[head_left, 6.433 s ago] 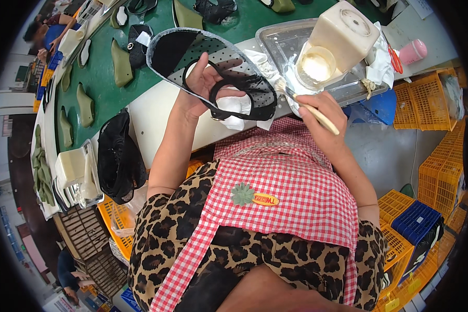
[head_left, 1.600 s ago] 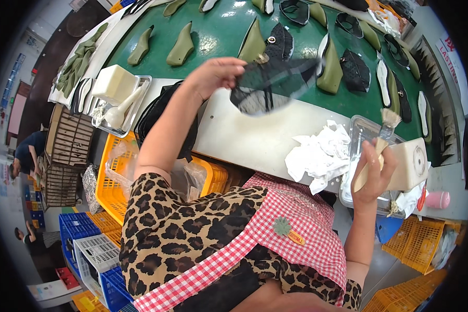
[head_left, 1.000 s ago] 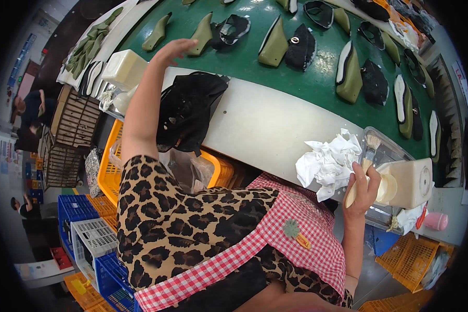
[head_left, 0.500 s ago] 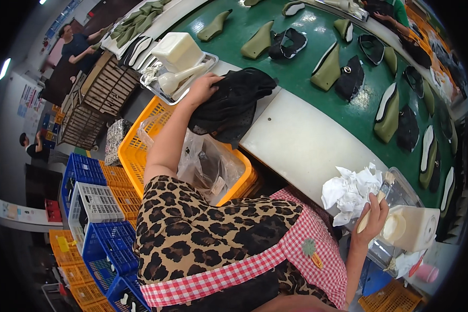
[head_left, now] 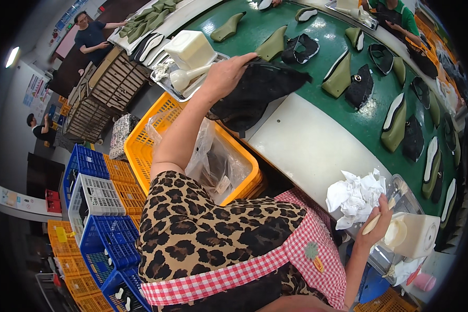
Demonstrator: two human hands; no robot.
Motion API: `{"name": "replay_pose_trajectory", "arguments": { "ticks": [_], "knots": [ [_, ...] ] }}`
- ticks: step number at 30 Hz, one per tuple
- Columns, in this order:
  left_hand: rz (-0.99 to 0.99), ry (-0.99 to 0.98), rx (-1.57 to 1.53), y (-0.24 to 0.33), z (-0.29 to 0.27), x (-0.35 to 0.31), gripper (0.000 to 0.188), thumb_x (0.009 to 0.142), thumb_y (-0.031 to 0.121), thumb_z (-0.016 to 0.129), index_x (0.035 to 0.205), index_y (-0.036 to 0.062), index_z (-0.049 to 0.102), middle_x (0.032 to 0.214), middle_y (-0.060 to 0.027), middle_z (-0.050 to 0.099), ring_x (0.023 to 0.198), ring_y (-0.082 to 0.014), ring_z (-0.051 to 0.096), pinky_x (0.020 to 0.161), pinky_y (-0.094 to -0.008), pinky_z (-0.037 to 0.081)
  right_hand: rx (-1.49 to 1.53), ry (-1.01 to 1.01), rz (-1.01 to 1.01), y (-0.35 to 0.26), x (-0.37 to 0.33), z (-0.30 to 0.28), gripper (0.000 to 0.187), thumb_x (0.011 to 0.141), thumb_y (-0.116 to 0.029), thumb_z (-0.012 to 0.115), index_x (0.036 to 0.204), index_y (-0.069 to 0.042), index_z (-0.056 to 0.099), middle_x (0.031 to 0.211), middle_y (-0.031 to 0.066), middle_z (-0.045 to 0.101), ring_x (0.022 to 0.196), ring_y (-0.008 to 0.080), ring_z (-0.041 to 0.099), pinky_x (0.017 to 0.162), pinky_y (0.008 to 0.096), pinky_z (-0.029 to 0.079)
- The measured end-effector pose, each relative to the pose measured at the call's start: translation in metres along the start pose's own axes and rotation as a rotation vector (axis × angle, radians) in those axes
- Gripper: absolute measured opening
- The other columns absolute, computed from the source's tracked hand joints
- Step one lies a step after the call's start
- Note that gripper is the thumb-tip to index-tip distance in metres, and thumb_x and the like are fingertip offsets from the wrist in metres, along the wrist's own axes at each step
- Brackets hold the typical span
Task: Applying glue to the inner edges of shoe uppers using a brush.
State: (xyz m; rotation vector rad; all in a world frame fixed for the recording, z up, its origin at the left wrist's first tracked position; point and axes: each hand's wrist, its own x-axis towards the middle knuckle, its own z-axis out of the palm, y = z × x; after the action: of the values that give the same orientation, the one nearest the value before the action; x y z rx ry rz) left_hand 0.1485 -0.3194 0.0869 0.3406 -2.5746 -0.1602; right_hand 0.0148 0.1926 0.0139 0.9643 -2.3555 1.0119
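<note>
Over the white tabletop point(head_left: 309, 136), black fabric point(head_left: 260, 96) spreads at the left, crumpled white paper point(head_left: 356, 196) sits right. Left hand point(head_left: 226, 78) at the fabric's upper edge, can't tell if that grip's closed; right hand point(head_left: 379, 224) clamped round a brush point(head_left: 369, 227)!

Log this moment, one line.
left hand: at black fabric | right hand: holding brush | near right hand: crumpled white tissue, cream container

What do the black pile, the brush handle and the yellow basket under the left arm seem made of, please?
Black pile: probably fabric, matte, given its drooping edges. Brush handle: perhaps smooth wood, pale tan. Yellow basket: likely moulded plastic, slightly glossy, regularly slotted.
</note>
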Motion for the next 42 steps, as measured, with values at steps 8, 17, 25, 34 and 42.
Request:
{"name": "replay_pose_trajectory", "arguments": {
  "ticks": [8, 17, 25, 34, 42],
  "knots": [
    [0.239, -0.138, -0.350, 0.119, 0.004, 0.027, 0.037, 0.091, 0.015, 0.061, 0.128, 0.0202, 0.061, 0.103, -0.0116, 0.070, 0.090, -0.0331, 0.067, 0.075, -0.0410, 0.054, 0.116, 0.106, -0.159, -0.033, 0.057, -0.006, 0.044, 0.093, -0.017, 0.068, 0.130, -0.002, 0.048, 0.141, 0.0237, 0.050, 0.131, 0.0376, 0.047, 0.110, 0.0461, 0.035],
    [0.229, -0.746, -1.045, 0.198, 0.041, 0.035, 0.034, 0.101, 0.010, 0.051, 0.134, 0.0098, 0.059, 0.096, -0.0098, 0.069, 0.076, -0.0145, 0.068, 0.070, -0.0304, 0.055, 0.206, 0.063, 0.140, -0.010, 0.025, -0.016, 0.044, 0.084, 0.003, 0.066, 0.126, 0.000, 0.052, 0.128, 0.0143, 0.057, 0.124, 0.0274, 0.052, 0.111, 0.0396, 0.036],
    [-0.113, -1.269, -1.479, 0.167, 0.067, 0.034, 0.035, 0.100, 0.010, 0.053, 0.133, 0.0010, 0.059, 0.124, -0.0085, 0.064, 0.079, -0.0190, 0.070, 0.073, -0.0315, 0.059, 0.349, -0.012, 0.339, 0.002, 0.004, -0.048, 0.035, 0.084, 0.000, 0.063, 0.118, -0.001, 0.055, 0.116, 0.0081, 0.055, 0.108, 0.0209, 0.052, 0.102, 0.0333, 0.037],
    [-0.018, -0.959, -2.678, 0.195, 0.100, -0.014, 0.051, 0.101, 0.019, 0.053, 0.148, 0.0031, 0.040, 0.138, -0.0208, 0.052, 0.098, -0.0246, 0.069, 0.080, -0.0338, 0.060, 0.506, 0.073, 0.434, -0.049, 0.003, -0.052, 0.039, 0.082, -0.006, 0.066, 0.119, -0.003, 0.055, 0.113, 0.0051, 0.052, 0.107, 0.0173, 0.046, 0.099, 0.0321, 0.033],
    [0.304, -1.282, -1.804, 0.295, 0.178, -0.078, 0.053, 0.086, 0.005, 0.069, 0.136, 0.0012, 0.053, 0.088, -0.0064, 0.069, 0.091, -0.0146, 0.066, 0.082, -0.0264, 0.051, 0.407, -0.009, 0.368, -0.033, -0.026, -0.039, 0.030, 0.088, -0.004, 0.065, 0.116, -0.002, 0.055, 0.110, 0.0056, 0.053, 0.097, 0.0168, 0.047, 0.091, 0.0294, 0.039]
  ]
}}
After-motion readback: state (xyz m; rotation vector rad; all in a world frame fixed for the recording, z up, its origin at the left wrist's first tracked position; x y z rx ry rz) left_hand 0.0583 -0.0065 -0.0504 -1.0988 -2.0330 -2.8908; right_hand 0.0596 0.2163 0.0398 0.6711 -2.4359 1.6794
